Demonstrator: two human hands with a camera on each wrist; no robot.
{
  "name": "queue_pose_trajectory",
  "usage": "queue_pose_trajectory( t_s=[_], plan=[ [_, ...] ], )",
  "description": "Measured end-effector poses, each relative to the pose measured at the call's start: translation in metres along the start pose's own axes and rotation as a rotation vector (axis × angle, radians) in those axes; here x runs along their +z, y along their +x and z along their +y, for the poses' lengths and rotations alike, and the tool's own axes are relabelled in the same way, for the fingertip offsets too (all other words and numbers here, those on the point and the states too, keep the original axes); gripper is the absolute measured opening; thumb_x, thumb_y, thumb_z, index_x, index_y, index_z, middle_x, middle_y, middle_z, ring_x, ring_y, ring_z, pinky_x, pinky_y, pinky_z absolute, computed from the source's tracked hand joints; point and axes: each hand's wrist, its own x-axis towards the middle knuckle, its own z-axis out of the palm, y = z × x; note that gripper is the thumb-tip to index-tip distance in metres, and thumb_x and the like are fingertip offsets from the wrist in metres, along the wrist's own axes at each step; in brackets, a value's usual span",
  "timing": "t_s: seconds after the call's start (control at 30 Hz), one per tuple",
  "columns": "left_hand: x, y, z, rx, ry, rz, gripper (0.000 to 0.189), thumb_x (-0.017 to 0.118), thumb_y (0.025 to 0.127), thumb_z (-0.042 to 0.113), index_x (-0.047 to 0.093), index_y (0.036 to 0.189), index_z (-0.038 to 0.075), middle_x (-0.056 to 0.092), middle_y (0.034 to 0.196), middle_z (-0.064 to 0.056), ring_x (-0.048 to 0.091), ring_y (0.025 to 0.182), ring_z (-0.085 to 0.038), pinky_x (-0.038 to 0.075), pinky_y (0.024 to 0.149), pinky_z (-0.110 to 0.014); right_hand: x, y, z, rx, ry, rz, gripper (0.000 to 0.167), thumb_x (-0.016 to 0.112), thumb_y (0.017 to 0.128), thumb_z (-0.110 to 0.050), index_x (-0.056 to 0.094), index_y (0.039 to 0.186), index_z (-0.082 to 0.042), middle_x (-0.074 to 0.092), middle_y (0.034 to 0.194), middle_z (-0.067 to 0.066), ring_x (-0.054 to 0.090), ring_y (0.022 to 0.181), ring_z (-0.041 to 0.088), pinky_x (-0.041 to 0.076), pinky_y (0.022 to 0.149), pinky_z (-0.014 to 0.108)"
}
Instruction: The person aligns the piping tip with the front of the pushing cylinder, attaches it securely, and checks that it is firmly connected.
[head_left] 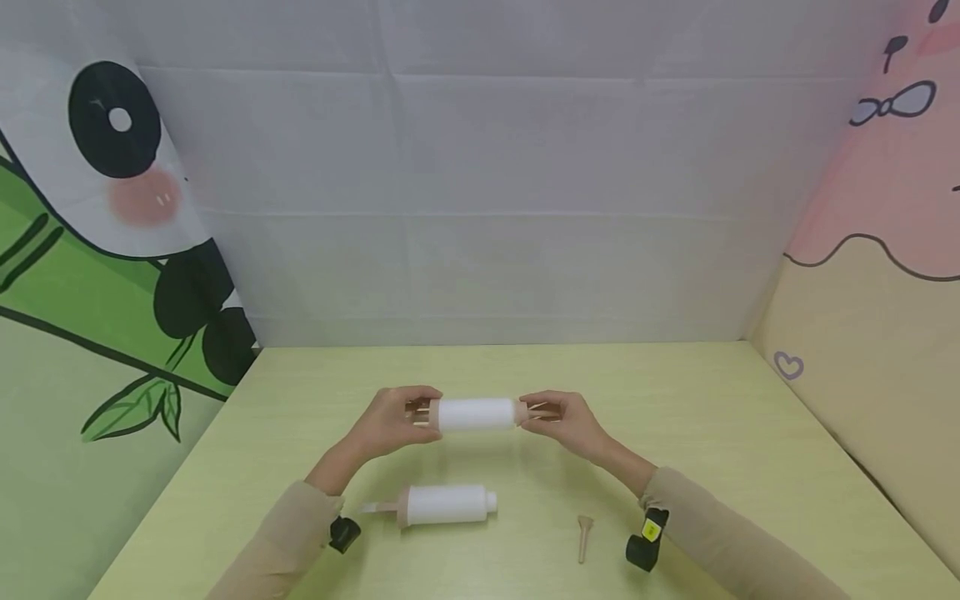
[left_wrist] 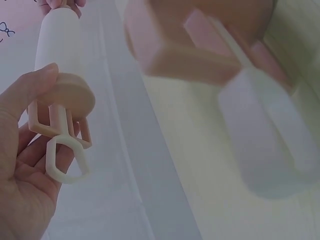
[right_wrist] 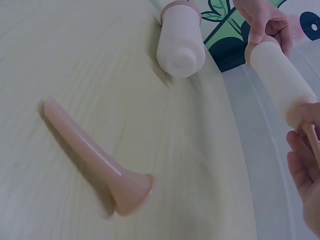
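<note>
A white plunger syringe [head_left: 476, 414], its barrel lying sideways, is held above the table between both hands. At its left end, my left hand [head_left: 393, 425] grips the beige-pink cap with thumb and fingers. The left wrist view shows the cap's finger loops and a white plunger ring [left_wrist: 55, 160] beside the palm. My right hand [head_left: 566, 421] holds the other end by thumb and fingers, around a beige-pink nozzle [right_wrist: 311, 132] that shows partly in the right wrist view. A second, similar syringe [head_left: 446, 505] lies on the table below, its plunger toward the left.
A loose beige-pink nozzle with a flared end [head_left: 583, 537] lies on the pale wooden table [head_left: 675, 392], right of the second syringe. A white sheet [head_left: 480, 167] stands behind the table, with cartoon-printed panels at left and right. Black wrist cameras hang at both sleeves.
</note>
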Motion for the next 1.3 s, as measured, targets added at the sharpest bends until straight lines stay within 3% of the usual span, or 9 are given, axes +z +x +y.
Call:
queue_pose_trajectory(
  t_s=[0.47,0.83,0.93,1.07,1.17,1.3],
  plan=[
    [0.002,-0.002,0.001,0.046,0.003,0.024,0.047,0.076,0.07,0.003,0.057,0.112,-0.005,0.059,0.109,-0.02,0.061,0.098,-0.03,0.052,0.075,-0.023,-0.001,-0.001,-0.006,-0.005,-0.023,-0.01,0.034,0.064,0.084,-0.008,0.058,0.113,0.008,0.057,0.115,0.025,0.06,0.1,0.034,0.052,0.079,0.029],
    [0.003,-0.002,0.0,0.081,-0.005,0.045,0.047,0.076,0.07,0.002,0.057,0.112,-0.006,0.059,0.109,-0.021,0.062,0.096,-0.03,0.052,0.076,-0.023,-0.002,-0.002,-0.009,-0.04,-0.082,0.04,0.032,0.064,0.085,-0.01,0.059,0.114,0.003,0.059,0.113,0.021,0.06,0.1,0.032,0.052,0.078,0.029],
    [0.001,-0.005,0.014,0.077,0.025,0.046,0.045,0.074,0.07,-0.002,0.056,0.111,-0.009,0.059,0.108,-0.024,0.061,0.096,-0.033,0.052,0.076,-0.024,0.001,-0.005,-0.021,-0.058,-0.1,0.053,0.029,0.063,0.084,-0.006,0.058,0.111,0.003,0.06,0.111,0.021,0.058,0.101,0.034,0.052,0.078,0.028],
    [0.002,-0.005,0.017,0.061,0.032,0.048,0.046,0.074,0.07,-0.004,0.056,0.112,-0.009,0.059,0.108,-0.024,0.061,0.096,-0.033,0.052,0.076,-0.024,0.004,-0.008,-0.034,-0.086,-0.128,0.075,0.025,0.064,0.083,-0.003,0.059,0.106,0.004,0.061,0.106,0.022,0.059,0.099,0.036,0.052,0.078,0.032],
    [0.003,-0.002,0.003,0.071,0.017,0.049,0.048,0.075,0.07,0.0,0.056,0.113,-0.007,0.059,0.109,-0.023,0.061,0.097,-0.031,0.052,0.076,-0.024,0.006,-0.009,-0.036,-0.118,-0.147,0.098,0.024,0.065,0.082,-0.002,0.06,0.104,0.004,0.062,0.103,0.021,0.06,0.095,0.035,0.052,0.079,0.037],
    [0.002,-0.002,0.001,0.089,0.014,0.052,0.048,0.076,0.07,0.003,0.057,0.113,-0.006,0.059,0.109,-0.022,0.061,0.097,-0.03,0.052,0.076,-0.024,0.007,-0.01,-0.038,-0.16,-0.174,0.116,0.024,0.066,0.081,-0.002,0.06,0.103,0.003,0.062,0.102,0.019,0.061,0.092,0.034,0.052,0.078,0.038]
  ],
)
